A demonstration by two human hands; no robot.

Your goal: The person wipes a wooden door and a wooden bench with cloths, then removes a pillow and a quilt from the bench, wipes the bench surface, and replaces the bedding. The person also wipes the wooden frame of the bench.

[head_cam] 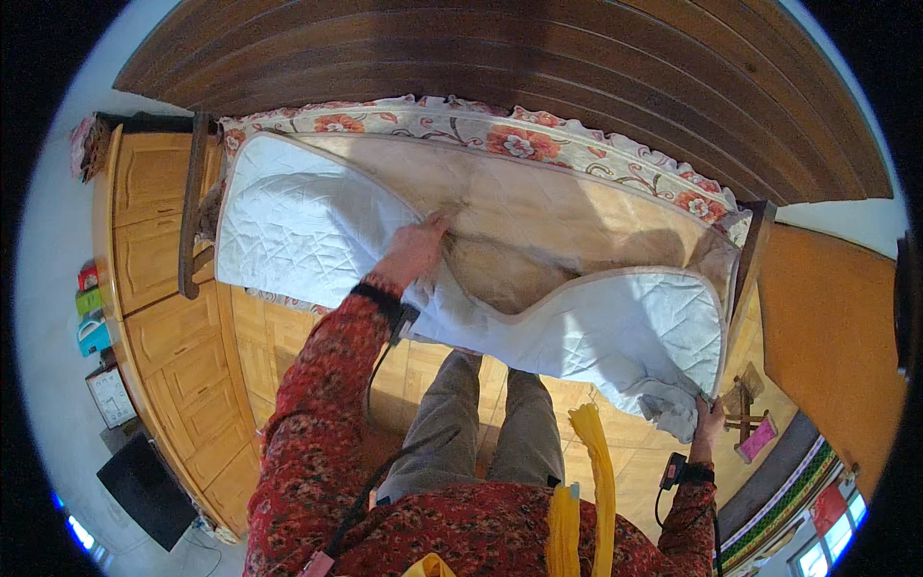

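Note:
A quilted pad (570,202), tan on one face and white on the other, lies across a long wooden bench. Its near part is folded over, so that the white face (288,231) shows along the front. My left hand (418,249) grips the bound edge near the middle, where the tan face dips into creases. Down at the front right, my right hand (709,420) holds a bunched corner of the white side. Both fingertips are partly hidden by cloth.
A floral ruffled cover (519,142) shows behind the pad, below the brown slatted backrest (461,58). Wooden armrests (193,209) bound both ends. A wooden cabinet (173,303) stands left. A small folding stool (753,425) is on the floor at right.

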